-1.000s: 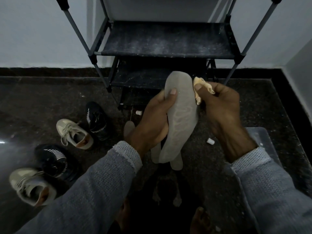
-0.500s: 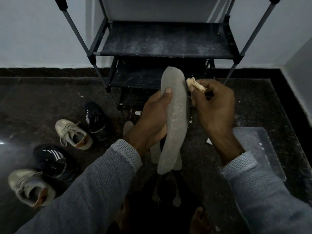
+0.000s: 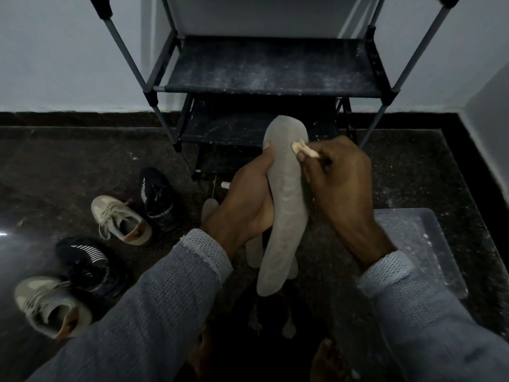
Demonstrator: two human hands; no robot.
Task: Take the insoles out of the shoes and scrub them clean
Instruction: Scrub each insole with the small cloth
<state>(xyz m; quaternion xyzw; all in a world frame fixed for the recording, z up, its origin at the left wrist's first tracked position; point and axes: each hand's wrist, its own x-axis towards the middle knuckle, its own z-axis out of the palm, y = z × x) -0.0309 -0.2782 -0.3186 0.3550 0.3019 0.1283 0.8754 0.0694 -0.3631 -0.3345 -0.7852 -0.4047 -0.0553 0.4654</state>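
My left hand [image 3: 245, 199] grips a long grey insole [image 3: 286, 205] upright in front of me, thumb on its upper left edge. My right hand [image 3: 338, 186] pinches a small yellowish cloth [image 3: 303, 148] and presses it on the insole's upper right face. Other grey insoles [image 3: 254, 250] lie on the floor behind the held one, mostly hidden. Two beige sneakers [image 3: 121, 219] [image 3: 46, 307] and two black shoes [image 3: 157, 197] [image 3: 85, 263] sit on the floor at the left.
A dark metal shoe rack [image 3: 270, 67] stands against the white wall ahead. A clear plastic tray [image 3: 418, 244] lies on the dark floor at the right. A small white cap [image 3: 225, 185] lies near the rack's foot. My bare feet [image 3: 327, 359] show at the bottom.
My right hand with the cloth has slid leftward onto the insole's face. The insole has turned more edge-on and stands a little higher.
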